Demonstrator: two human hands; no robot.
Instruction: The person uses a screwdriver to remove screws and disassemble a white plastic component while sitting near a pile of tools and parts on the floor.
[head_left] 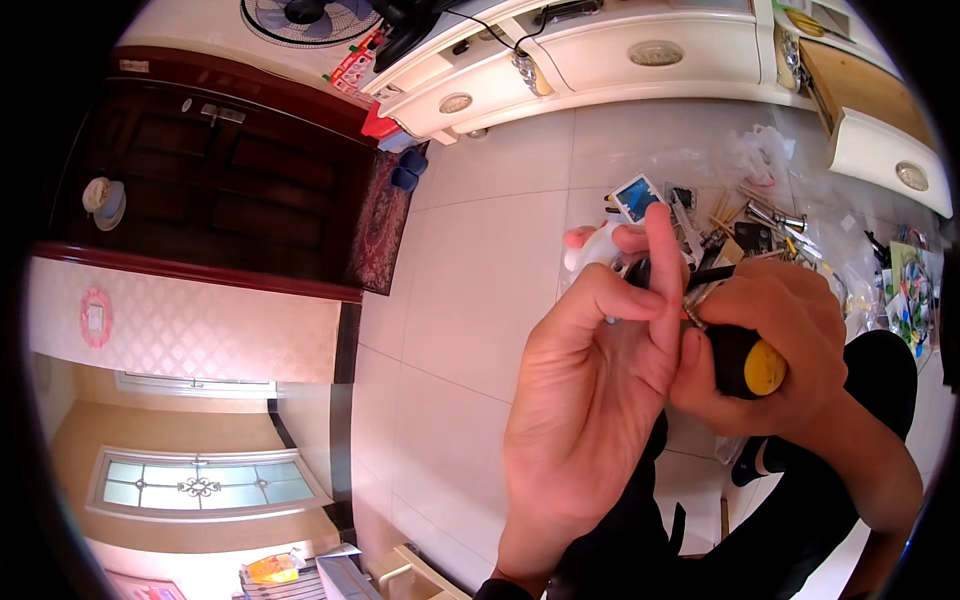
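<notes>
My left hand (585, 410) is curled round a small white object (594, 250) with a dark part, mostly hidden by its fingers; its thumb crosses toward the index finger. My right hand (800, 325) grips a tool with a thick black handle and yellow end cap (764, 368), with metal showing between its fingers beside my left fingertips. Which part of the white object the tool touches, if any, I cannot tell. Just beyond my hands lie assorted metal tools and small parts (760, 215), with a blue-and-white card or packet (634, 198).
A white cabinet (600, 60) lines the far side, with an open drawer (890, 160) at right. A clear plastic bag (760, 155) and colourful items (910, 290) lie on the tiled floor (460, 280). Slippers (408, 168) and a rug (380, 230) lie by a dark door (215, 175).
</notes>
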